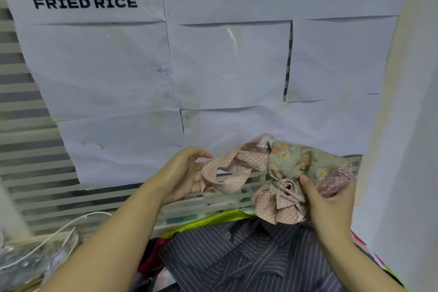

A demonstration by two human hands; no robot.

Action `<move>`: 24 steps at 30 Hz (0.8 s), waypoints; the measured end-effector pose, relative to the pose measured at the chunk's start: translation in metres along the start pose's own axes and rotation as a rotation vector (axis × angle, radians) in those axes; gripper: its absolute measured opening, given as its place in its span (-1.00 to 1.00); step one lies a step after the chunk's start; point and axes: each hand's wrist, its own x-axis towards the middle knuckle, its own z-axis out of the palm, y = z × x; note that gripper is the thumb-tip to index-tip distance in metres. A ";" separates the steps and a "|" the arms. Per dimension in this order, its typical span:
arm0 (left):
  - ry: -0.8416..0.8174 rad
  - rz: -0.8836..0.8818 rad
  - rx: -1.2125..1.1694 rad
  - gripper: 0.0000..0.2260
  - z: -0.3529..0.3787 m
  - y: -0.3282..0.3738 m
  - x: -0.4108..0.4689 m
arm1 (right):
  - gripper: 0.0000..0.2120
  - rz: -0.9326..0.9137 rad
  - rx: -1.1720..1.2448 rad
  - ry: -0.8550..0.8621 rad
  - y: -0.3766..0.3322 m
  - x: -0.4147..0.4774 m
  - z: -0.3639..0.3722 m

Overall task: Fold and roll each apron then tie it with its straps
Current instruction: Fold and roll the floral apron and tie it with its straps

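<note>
Item: green daisy-print cloth apron [296,163] with pink polka-dot trim, bunched into a loose roll and held in the air above the pile, before the papered wall.
Right hand [329,201]: thumb pressed on the front, fingers curled behind, clamping the roll so it cannot unwind.
Left hand [182,173]: fingers curled about the pink polka-dot fabric strap [227,173], drawn out sideways (likely to gain slack for wrapping).
Judged stage: tying.
Beneath: dark grey pinstriped fabric [248,256] over a lime-green cloth [213,219], probably awaiting their turn.

Apron [296,168] is above the clothes pile [248,258], papered wall [225,66] behind.
</note>
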 end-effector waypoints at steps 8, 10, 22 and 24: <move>0.168 0.126 0.687 -0.89 0.032 -0.007 0.008 | -0.45 -0.120 -0.094 -0.133 -0.012 0.005 0.004; 0.187 0.058 0.398 -0.90 0.027 -0.010 0.011 | -0.46 -0.128 -0.089 -0.136 -0.014 0.007 0.000; -0.200 0.227 -0.809 -0.46 0.044 -0.011 -0.017 | -0.43 -0.056 -0.047 -0.225 -0.012 0.006 -0.008; -0.249 0.237 -0.762 -0.30 0.047 -0.010 -0.020 | -0.47 -0.029 -0.007 -0.230 -0.009 0.004 -0.009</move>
